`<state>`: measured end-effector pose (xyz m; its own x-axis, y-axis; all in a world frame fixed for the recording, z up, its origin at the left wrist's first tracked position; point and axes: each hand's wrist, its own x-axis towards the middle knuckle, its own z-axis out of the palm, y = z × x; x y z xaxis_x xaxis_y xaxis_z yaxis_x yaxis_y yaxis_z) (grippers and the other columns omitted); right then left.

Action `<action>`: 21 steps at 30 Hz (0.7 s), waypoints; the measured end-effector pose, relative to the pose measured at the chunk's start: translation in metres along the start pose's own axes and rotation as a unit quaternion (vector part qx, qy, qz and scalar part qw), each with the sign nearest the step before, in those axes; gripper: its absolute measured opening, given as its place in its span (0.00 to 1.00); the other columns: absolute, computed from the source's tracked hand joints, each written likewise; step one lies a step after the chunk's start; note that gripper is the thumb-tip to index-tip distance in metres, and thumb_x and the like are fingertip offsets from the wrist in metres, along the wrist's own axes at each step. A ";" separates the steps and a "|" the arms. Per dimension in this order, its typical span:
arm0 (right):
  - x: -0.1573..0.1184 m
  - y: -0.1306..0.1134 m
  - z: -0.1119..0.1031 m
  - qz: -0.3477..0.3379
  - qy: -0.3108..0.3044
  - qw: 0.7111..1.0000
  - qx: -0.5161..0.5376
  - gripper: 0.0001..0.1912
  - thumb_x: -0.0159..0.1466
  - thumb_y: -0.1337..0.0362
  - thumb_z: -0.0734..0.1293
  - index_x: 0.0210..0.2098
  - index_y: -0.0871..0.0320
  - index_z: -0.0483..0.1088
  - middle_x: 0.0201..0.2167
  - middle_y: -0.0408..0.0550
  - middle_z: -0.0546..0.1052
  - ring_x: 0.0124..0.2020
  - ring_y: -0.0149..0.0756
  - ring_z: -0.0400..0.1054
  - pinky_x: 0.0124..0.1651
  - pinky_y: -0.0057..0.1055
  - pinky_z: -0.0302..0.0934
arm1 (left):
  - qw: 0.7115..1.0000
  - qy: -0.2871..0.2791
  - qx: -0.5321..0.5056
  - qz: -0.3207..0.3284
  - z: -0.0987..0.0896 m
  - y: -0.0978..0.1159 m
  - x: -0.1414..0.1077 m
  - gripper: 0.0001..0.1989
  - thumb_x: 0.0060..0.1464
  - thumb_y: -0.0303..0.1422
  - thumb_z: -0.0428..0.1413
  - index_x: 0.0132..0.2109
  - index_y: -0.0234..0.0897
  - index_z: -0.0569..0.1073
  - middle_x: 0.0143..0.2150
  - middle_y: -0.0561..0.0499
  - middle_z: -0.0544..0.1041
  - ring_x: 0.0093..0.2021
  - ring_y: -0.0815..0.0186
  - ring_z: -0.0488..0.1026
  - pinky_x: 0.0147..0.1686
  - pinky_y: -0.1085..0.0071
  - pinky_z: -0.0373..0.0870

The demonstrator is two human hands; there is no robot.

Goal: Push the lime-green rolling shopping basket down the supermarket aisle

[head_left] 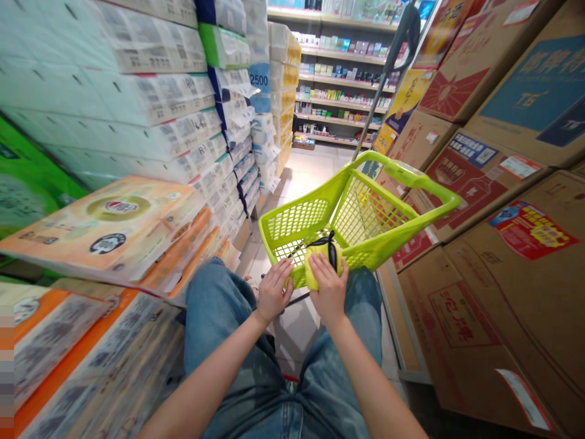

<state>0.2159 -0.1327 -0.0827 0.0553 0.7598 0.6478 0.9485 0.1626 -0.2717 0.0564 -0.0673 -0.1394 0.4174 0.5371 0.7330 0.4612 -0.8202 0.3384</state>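
A yellow-green shopping basket (301, 213) with an open lattice stands tilted in front of my knees, its handle up at the right. Over its near rim is a small yellow pouch (312, 277) with black cord and a black strap. My right hand (328, 283) lies on the pouch, its fingers bent round it and the thumb at its right side. Beside it, my left hand (275, 286) is at the near left corner of the basket, fingers stretched forward and slightly apart, with nothing visible in it. Its fingertips are close to the rim; whether they touch cannot be made out.
Stacked paper packs (159, 91) rise on the left, with an orange pack (68, 225) jutting out near my left knee. Large cardboard boxes (525, 268) line the right. Shelves of small goods (347, 79) stand ahead, beyond a strip of tiled floor (304, 174). A grey pole leans behind the basket.
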 end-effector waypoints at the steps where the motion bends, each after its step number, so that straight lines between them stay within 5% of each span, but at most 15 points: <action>1: -0.003 -0.013 0.004 -0.011 -0.010 1.000 0.014 0.32 0.58 0.75 0.59 0.60 0.54 0.67 0.58 0.47 0.75 0.62 0.39 0.66 0.74 0.48 0.25 | 1.000 -0.003 -0.001 0.002 -0.001 0.000 0.000 0.27 0.62 0.25 0.49 0.67 0.39 0.60 0.63 0.43 0.71 0.68 0.56 0.61 0.63 0.52 0.66; 5: -0.007 -0.021 0.003 -0.058 -0.043 0.997 0.023 0.31 0.59 0.74 0.60 0.61 0.50 0.66 0.58 0.45 0.75 0.62 0.37 0.65 0.74 0.47 0.23 | 1.000 -0.007 0.002 0.005 -0.002 -0.001 -0.001 0.27 0.62 0.26 0.48 0.67 0.38 0.60 0.63 0.41 0.70 0.68 0.55 0.62 0.63 0.51 0.66; 8: -0.001 0.019 -0.014 -0.070 -0.053 0.996 0.003 0.32 0.57 0.75 0.60 0.61 0.50 0.66 0.58 0.44 0.75 0.61 0.39 0.67 0.73 0.49 0.23 | 1.000 -0.008 0.007 0.001 -0.002 -0.001 0.000 0.25 0.63 0.26 0.48 0.66 0.40 0.61 0.63 0.43 0.71 0.67 0.56 0.63 0.62 0.51 0.66; 14: 0.017 0.100 -0.042 0.034 0.025 0.997 -0.063 0.30 0.57 0.75 0.59 0.56 0.49 0.71 0.56 0.44 0.77 0.59 0.43 0.69 0.72 0.57 0.26 | 1.000 0.007 0.010 0.006 -0.001 0.001 0.001 0.24 0.63 0.26 0.49 0.65 0.39 0.63 0.62 0.43 0.72 0.67 0.56 0.63 0.62 0.52 0.67; 17: 0.017 0.086 -0.034 0.063 0.042 0.995 -0.071 0.29 0.56 0.75 0.59 0.55 0.52 0.72 0.55 0.47 0.77 0.60 0.45 0.69 0.72 0.57 0.27 | 1.000 0.008 0.009 0.002 0.000 0.003 0.001 0.25 0.62 0.26 0.49 0.65 0.39 0.62 0.62 0.44 0.72 0.67 0.57 0.63 0.63 0.53 0.66; 21: 0.003 0.020 -0.008 0.023 0.015 0.999 -0.027 0.30 0.57 0.75 0.59 0.58 0.54 0.69 0.56 0.48 0.76 0.61 0.42 0.67 0.74 0.50 0.26 | 1.000 0.005 0.005 -0.002 -0.001 0.003 0.000 0.25 0.62 0.25 0.49 0.66 0.39 0.62 0.63 0.43 0.71 0.68 0.56 0.62 0.63 0.52 0.65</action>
<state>0.2381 -0.1320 -0.0801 0.1082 0.7471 0.6559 0.9600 0.0929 -0.2642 0.0573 -0.0698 -0.1378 0.4075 0.5377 0.7381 0.4706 -0.8163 0.3349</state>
